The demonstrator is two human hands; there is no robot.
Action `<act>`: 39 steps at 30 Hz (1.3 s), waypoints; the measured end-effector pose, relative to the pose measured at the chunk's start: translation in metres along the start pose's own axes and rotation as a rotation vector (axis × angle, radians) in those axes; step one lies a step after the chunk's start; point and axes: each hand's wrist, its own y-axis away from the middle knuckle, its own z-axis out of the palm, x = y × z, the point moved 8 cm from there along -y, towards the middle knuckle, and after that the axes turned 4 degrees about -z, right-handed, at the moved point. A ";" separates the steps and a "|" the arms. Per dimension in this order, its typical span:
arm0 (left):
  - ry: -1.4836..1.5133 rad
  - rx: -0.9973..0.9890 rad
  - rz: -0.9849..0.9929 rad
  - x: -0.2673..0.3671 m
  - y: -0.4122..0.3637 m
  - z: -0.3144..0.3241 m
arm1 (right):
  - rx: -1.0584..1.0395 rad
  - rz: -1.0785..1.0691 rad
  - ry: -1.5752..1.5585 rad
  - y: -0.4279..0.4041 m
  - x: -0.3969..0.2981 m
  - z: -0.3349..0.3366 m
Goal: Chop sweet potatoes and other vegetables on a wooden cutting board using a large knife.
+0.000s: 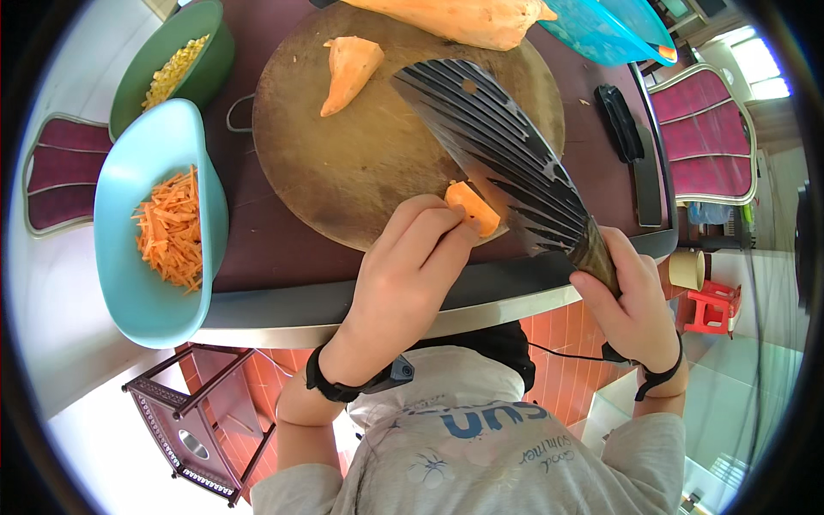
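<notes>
My left hand (415,257) has its fingertips on a small cut piece of peeled orange root vegetable (473,209), near the front edge of a round wooden chopping board (302,141). Gripped by its dark handle, a wide cleaver (496,141) is in my right hand (627,296), its blade slanting over the board just right of that piece. A pointed orange end piece (349,71) lies at the board's upper left. Across the board's far edge rests a large peeled orange root (463,19).
Left of the board stand a light blue basin (109,212) with orange shreds (170,232) and a green basin (219,58) with yellow corn kernels (174,71). A blue plastic basin (599,32) is at the far right. A black tray-like item (619,122) lies near the table's right edge.
</notes>
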 end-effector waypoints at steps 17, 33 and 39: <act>-0.033 0.039 -0.013 0.003 0.004 0.002 | 0.004 -0.063 0.089 -0.006 -0.007 0.003; -0.036 0.020 -0.032 0.002 0.002 0.002 | -0.067 -0.124 0.264 -0.015 -0.023 0.011; -0.055 -0.014 0.048 0.005 0.004 0.004 | -0.066 -0.116 0.230 -0.022 -0.024 0.011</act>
